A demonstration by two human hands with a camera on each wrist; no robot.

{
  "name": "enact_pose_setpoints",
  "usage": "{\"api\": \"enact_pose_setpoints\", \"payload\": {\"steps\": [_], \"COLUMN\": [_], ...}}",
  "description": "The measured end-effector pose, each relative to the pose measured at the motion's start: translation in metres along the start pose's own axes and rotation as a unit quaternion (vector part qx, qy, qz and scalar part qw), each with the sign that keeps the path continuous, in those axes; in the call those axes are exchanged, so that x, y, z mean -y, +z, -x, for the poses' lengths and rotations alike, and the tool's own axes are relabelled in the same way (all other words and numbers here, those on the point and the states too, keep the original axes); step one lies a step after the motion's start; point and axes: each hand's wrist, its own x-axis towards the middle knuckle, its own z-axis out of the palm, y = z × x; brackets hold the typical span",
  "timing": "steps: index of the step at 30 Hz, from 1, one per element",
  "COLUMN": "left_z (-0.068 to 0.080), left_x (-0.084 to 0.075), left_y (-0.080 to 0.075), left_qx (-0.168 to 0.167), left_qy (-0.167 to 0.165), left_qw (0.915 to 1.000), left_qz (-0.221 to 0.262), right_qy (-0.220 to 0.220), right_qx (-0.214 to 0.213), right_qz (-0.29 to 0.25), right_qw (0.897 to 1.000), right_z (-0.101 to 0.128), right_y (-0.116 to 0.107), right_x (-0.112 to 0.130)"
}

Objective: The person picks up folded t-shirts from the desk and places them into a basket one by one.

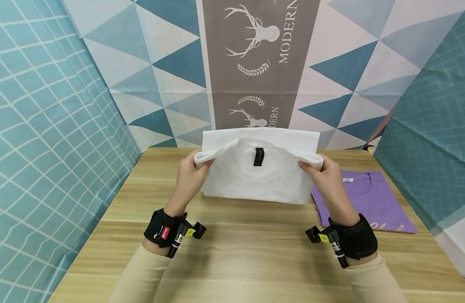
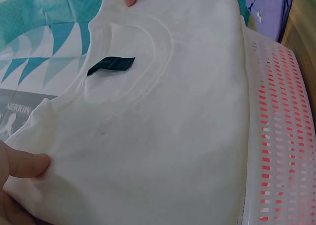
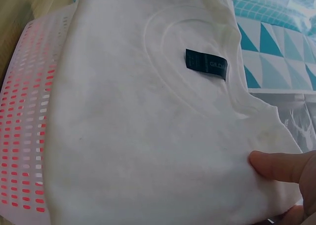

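Note:
A folded white T-shirt [image 1: 255, 181] with a round neckline and a black neck label [image 1: 258, 157] is held up in front of me, above the table. My left hand [image 1: 191, 174] pinches its left shoulder edge, thumb on the near side. At the opposite shoulder edge, my right hand [image 1: 327, 176] grips the cloth the same way. The shirt hangs fairly flat between the two hands. Both wrist views show a white perforated basket [image 2: 279, 126] with red showing through its slots, just past the shirt's lower edge; in the head view the shirt hides it.
A folded purple T-shirt [image 1: 384, 202] with pale lettering lies on the right side of the wooden table [image 1: 247, 261]. Patterned cloth walls stand around it: teal grid [image 1: 47, 126] at left, triangles and deer print [image 1: 255, 50] behind, teal cloth [image 1: 437, 126] at right.

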Motion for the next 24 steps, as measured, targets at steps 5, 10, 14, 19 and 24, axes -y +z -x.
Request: {"api": "enact_pose_setpoints", "payload": {"steps": [5,10,14,19,24], "left_z": [-0.008,-0.017,-0.023,-0.029,-0.031], "left_x": [0.000,0.002,0.004,0.006,0.008], "left_y": [0.002,0.005,0.008,0.011,0.014], "left_qx": [-0.005,-0.005,-0.009,-0.011,-0.010], "left_qy": [0.006,0.003,0.012,0.014,0.008], "left_qw": [0.9999,0.9999,0.9998,0.9998,0.9999], "left_qz": [-0.008,-0.013,-0.014,-0.011,-0.007], "right_qy": [0.003,0.006,0.001,-0.017,-0.015], "right_qx": [0.000,-0.009,-0.012,-0.018,-0.025], "right_qz": [-0.005,-0.011,-0.013,-0.010,-0.003], "right_qw": [1.000,1.000,1.000,1.000,1.000], "right_z": [-0.006,-0.013,-0.019,-0.025,-0.029], "right_y": [0.001,0.003,0.002,0.002,0.004], "right_x": [0.002,0.003,0.005,0.003,0.000]}}
